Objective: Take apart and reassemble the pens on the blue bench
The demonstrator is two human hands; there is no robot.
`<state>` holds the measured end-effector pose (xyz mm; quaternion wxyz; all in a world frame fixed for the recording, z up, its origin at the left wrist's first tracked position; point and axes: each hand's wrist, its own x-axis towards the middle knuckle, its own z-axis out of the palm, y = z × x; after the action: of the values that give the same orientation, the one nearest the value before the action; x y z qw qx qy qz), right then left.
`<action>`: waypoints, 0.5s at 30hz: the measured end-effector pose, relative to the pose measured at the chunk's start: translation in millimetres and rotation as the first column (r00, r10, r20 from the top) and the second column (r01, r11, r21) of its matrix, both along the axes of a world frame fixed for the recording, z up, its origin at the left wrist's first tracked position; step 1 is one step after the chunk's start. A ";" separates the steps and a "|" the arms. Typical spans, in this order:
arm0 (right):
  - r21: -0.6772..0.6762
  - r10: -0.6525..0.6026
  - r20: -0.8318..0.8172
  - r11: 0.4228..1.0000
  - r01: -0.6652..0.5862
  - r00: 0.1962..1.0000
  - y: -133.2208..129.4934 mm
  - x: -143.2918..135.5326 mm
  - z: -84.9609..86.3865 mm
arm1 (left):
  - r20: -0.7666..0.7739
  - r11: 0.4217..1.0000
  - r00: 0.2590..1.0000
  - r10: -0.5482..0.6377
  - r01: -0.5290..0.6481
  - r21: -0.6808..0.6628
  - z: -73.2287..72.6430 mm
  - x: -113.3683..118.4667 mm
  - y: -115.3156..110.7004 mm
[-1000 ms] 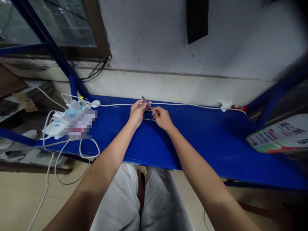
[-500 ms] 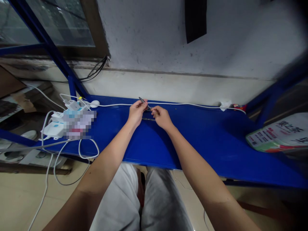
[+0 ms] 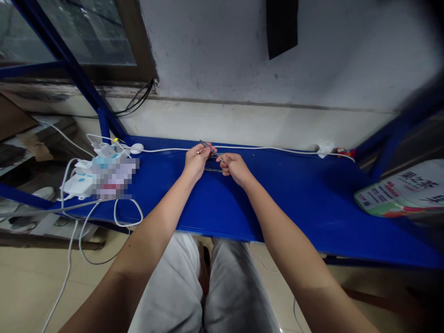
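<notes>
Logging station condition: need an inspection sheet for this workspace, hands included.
Surface: glossy blue tabletop.
Job's things: slim grey pen-like rod, held; second slim dark rod, apparently lying on the tabletop.
Clutter: white plastic power strip, left; crumpled white wad and red packet, rear right; white printed package, right.
Grippers: bare left hand and bare right hand, both closed on the grey rod.
Cables: thin white cable along rear edge; looped white cord, left front.
Surroundings: grey-and-cream wall, brown-framed window, black hanging strip.
</notes>
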<state>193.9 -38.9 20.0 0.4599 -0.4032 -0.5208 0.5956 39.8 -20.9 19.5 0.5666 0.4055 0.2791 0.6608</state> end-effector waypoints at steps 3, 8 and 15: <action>-0.104 0.074 -0.119 0.991 -0.086 0.990 -3.0 3.1 5.2 | -0.006 1.000 1.000 -0.018 0.018 -0.005 3.2 -0.5 -1.4; -0.177 0.079 -0.313 0.974 -0.140 0.947 -0.4 10.0 11.9 | 0.021 0.998 0.998 -0.058 0.058 0.001 5.1 -3.2 0.3; -0.016 -0.015 -0.344 1.000 0.010 0.939 -1.5 17.3 20.3 | -0.014 0.992 0.995 -0.100 0.099 -0.078 0.2 -5.5 2.3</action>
<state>211.1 -40.4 40.3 0.5448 -0.2995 -0.4258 0.6574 34.4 -18.6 19.7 0.6114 0.4026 0.2889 0.6169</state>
